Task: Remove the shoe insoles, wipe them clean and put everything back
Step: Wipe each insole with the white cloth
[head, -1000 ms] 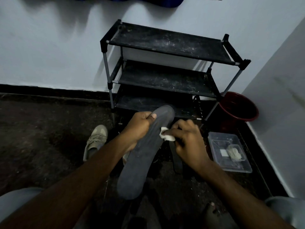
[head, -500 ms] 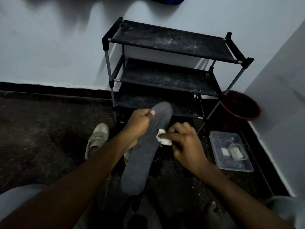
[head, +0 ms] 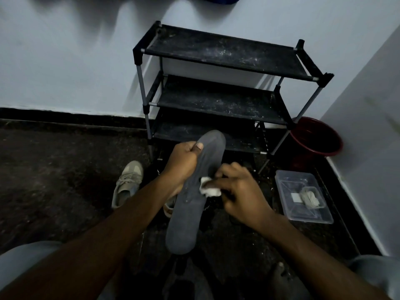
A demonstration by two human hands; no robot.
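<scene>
- The left hand (head: 181, 163) grips the insole (head: 184, 224) near its top end, with the thumb on the front and the fingers curled behind.
- The insole is grey and is held up in the air between the two hands, in front of the black rack (head: 220, 53). Its far end points at the rack.
- The right hand (head: 242, 198) pinches a small white cloth (head: 210, 190) with curled fingers and presses it on the insole's right edge, near the middle.
- A tan shoe (head: 127, 182) sits on the dark floor, left of the left arm.
- A clear box (head: 290, 185) with small pale things inside sits on the floor at the right, near a red bucket (head: 316, 137).
</scene>
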